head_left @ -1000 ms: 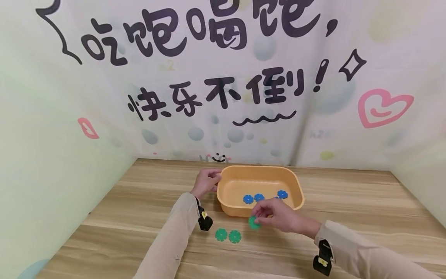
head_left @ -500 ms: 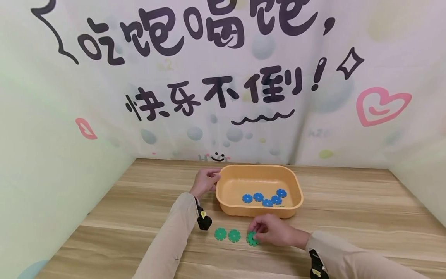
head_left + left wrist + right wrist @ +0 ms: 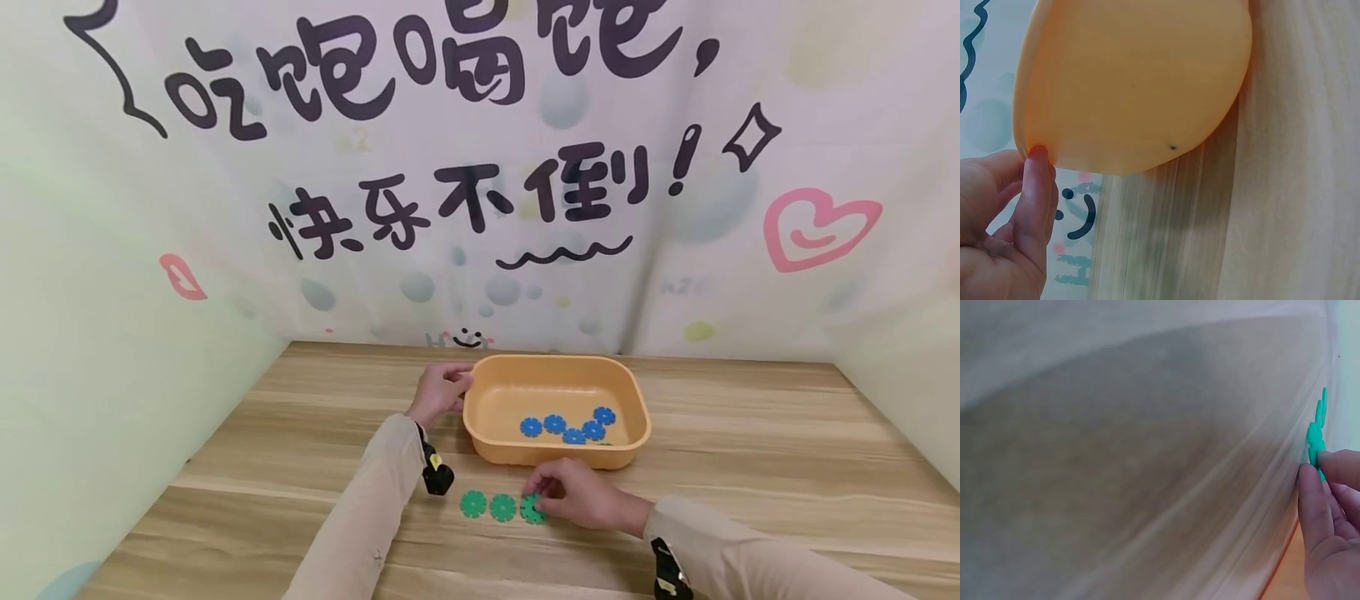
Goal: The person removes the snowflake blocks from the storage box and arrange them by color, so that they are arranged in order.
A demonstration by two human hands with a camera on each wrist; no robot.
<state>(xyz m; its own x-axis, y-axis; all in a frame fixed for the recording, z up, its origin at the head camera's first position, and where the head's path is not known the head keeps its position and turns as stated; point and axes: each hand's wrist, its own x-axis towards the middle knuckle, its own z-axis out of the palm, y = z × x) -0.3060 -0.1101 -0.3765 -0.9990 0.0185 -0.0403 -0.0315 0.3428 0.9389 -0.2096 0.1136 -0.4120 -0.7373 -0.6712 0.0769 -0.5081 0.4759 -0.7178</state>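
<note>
Near the desk's [image 3: 750,433] middle, the right hand [image 3: 581,497] pinches a green disc [image 3: 531,509], partly hidden by fingertips, beside two more green discs [image 3: 487,505]. The left hand [image 3: 438,392] holds the orange tub's [image 3: 480,400] rim. Blue discs [image 3: 570,427] lie inside, some cut off by the front wall.

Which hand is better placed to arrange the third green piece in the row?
Probably the right hand: its fingertips already hold the third green piece beside the other two green pieces. The left hand is at the orange tray, touching its rim.
</note>
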